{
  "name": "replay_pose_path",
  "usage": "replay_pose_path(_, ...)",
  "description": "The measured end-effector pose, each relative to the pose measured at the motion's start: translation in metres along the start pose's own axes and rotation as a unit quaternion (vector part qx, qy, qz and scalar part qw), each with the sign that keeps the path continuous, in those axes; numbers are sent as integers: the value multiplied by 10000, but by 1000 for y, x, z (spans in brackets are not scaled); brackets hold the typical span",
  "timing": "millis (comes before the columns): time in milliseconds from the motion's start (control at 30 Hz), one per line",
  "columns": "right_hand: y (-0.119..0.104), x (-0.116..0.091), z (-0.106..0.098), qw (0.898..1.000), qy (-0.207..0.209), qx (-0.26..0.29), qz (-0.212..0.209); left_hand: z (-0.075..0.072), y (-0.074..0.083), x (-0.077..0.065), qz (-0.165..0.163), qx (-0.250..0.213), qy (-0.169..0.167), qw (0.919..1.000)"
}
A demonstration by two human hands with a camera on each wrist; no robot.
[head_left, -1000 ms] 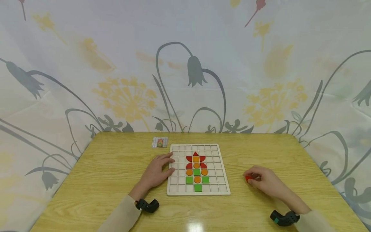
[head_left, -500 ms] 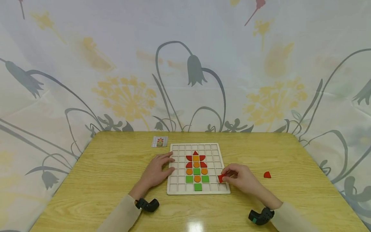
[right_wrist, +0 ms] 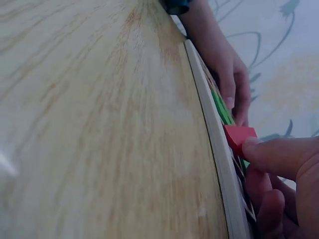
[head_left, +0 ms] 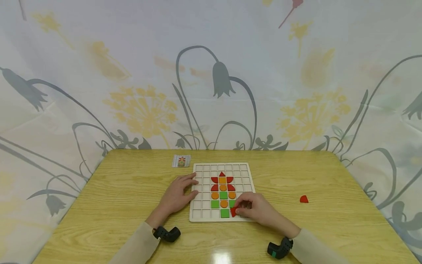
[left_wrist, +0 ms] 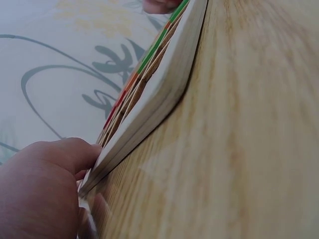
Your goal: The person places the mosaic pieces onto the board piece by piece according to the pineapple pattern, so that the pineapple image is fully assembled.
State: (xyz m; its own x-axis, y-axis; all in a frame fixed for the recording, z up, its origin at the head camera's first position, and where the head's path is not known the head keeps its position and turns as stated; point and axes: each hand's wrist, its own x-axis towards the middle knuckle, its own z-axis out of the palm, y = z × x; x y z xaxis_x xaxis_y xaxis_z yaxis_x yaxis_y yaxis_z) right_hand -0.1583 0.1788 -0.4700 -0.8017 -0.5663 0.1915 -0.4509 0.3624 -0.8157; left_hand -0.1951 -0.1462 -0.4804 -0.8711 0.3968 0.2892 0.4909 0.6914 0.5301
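Note:
My right hand [head_left: 258, 209] pinches a red quarter-circle tile [right_wrist: 239, 137] between thumb and fingers, over the lower part of the white grid board [head_left: 245, 179]. In the head view the tile is just right of the lowest green square tile [head_left: 225, 213]. The fingers cover some cells there. My left hand [head_left: 176, 194] rests at the board's left edge, fingers spread and thumb tip against the rim. On the grid, red pieces [head_left: 214, 180] surround an orange square [head_left: 222, 180], with orange discs [head_left: 215, 195] and green squares below.
Another red quarter-circle piece [head_left: 304, 199] lies on the wooden table [head_left: 125, 183], right of the board. Behind the board's left corner is a small card [head_left: 181, 161] printed with a coloured grid figure. A flower-patterned cloth [head_left: 211, 73] hangs beyond the table.
My right hand has carried the red tile left from the table onto the board's lower part, uncovering the other red piece on the table. My left hand has stayed put.

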Motion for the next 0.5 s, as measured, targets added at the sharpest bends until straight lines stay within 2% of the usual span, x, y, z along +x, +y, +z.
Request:
replay_pose_path(200,3,4,5,9995,0,-110,-280,1,-1,0,-19,14,19,10000)
replay_pose_path(500,5,4,5,9997,-85,-150,-172,1,-1,1,-51,50,-27,10000)
